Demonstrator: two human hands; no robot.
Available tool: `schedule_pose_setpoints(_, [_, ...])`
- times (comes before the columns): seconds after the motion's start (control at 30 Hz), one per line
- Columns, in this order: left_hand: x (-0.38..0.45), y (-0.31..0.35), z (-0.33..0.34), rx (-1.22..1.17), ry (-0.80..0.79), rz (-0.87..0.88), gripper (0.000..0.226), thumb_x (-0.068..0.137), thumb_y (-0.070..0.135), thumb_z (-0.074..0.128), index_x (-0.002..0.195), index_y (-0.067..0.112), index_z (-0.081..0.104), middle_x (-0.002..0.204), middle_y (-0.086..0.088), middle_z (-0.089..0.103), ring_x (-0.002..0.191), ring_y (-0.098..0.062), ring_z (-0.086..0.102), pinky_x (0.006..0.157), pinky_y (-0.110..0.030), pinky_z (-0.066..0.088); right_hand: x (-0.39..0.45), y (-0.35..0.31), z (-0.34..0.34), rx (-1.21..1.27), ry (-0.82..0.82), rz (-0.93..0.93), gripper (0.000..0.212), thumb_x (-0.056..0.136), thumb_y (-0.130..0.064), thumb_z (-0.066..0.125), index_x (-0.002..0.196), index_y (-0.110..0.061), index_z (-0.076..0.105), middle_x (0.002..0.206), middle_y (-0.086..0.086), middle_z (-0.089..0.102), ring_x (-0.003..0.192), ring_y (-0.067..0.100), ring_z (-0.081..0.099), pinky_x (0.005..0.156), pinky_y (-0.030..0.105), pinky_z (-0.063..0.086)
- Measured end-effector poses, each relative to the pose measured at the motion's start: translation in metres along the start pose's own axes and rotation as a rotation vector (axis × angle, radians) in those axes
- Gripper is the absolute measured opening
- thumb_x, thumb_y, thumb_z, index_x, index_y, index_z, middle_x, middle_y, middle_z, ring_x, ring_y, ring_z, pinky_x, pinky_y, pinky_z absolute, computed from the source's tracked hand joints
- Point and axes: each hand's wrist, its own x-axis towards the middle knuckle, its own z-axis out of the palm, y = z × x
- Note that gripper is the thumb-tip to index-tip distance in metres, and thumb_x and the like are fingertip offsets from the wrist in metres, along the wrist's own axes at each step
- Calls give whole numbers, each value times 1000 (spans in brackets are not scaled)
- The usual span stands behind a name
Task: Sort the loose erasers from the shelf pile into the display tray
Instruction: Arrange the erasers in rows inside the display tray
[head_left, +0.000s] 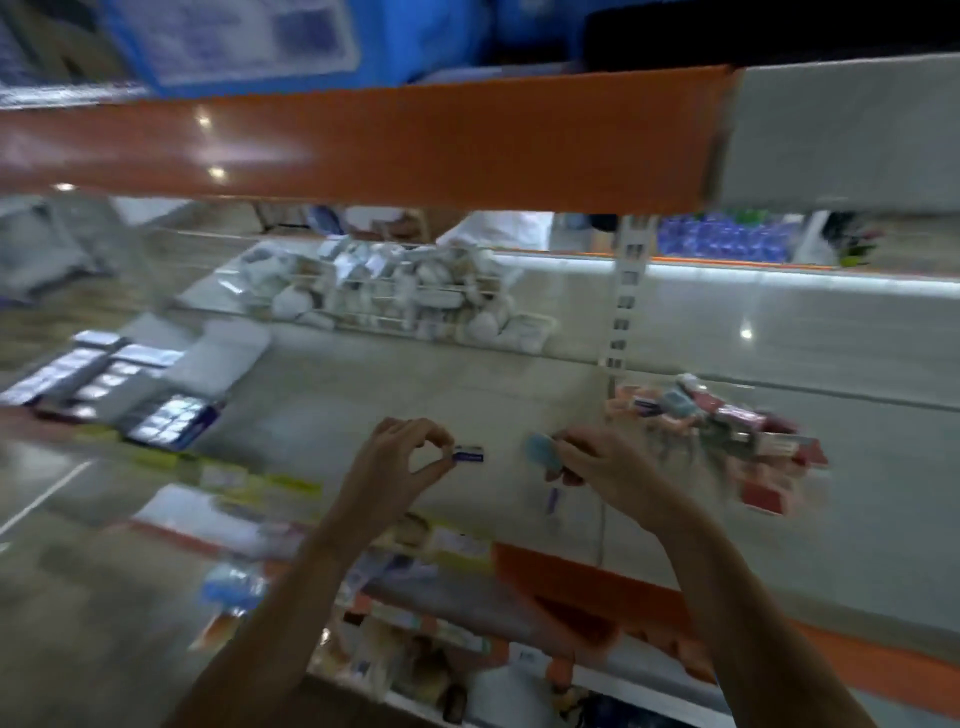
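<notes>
Left hand pinches a small blue-and-white eraser over the shelf. Right hand grasps a light-blue eraser (loose pile just beside).

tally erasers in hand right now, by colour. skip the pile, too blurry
White eraser with blue sleeve, pinched in the left hand: 1
Light blue eraser, held in the right hand: 1
Total in hand: 2
The pile on the right of the shelf is too blurred to count.
</notes>
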Motion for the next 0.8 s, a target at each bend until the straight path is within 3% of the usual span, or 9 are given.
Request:
schedule_pose_setpoints(0.07, [-16,-26,-31,21,33,-58,13,78,31,66,86,20,66,81,22,56,79,-5,48,71,-9,33,18,-19,34,-27,-59,-48,25,96,-7,44,81,-20,60,69,-4,62,62,8,54,62,21,43])
schedule_pose_setpoints(0.17, [-37,-67,-72,42,80,-112,32,74,42,53,81,15,67,78,16,59,75,-6,48,71,-6,31,41,-48,86,-93,-108,-114,18,97,-10,44,92,-14,61,71,-5,62,63,8,55,65,23,44])
schedule_pose_setpoints(0.33, [-69,-143,-137,45,132,-186,40,69,48,54,83,14,69,76,15,59,77,-7,53,73,-18,37,78,-99,178,-86,-120,-180,19,96,-6,45,100,-8,63,67,-5,61,51,-3,53,56,13,42])
schedule_pose_setpoints(0.43, [-83,-180,-167,67,108,-235,27,74,38,67,86,14,69,81,6,67,81,-17,57,73,-24,37,93,-120,225,-88,-128,-207,18,96,-10,48,100,-15,65,67,-7,64,51,-3,54,58,18,44])
schedule_pose_setpoints(0.53, [-98,-215,-183,57,123,-255,13,78,21,74,89,19,68,88,11,67,90,-16,55,71,-21,35,105,-136,260,-165,-146,-214,18,95,-15,50,102,-16,67,72,-7,67,57,-1,57,62,20,46])
schedule_pose_setpoints(0.63, [-108,-247,-195,55,130,-260,13,79,23,74,90,22,68,90,19,62,93,-11,53,73,-19,38,125,-152,286,-240,-173,-206,18,95,-17,51,103,-20,67,79,-3,69,62,-1,58,66,19,47])
schedule_pose_setpoints(0.73, [-109,-277,-209,48,152,-257,11,79,23,73,90,23,68,87,23,56,94,-13,53,75,-28,44,151,-165,310,-250,-170,-199,19,95,-17,50,103,-21,66,77,-6,68,65,5,59,68,24,48])
schedule_pose_setpoints(0.8, [-107,-297,-217,58,168,-246,14,79,23,73,93,22,68,88,19,58,93,-14,53,76,-31,46,170,-174,325,-230,-161,-190,17,95,-16,49,102,-22,64,75,-9,66,65,4,59,65,20,46])
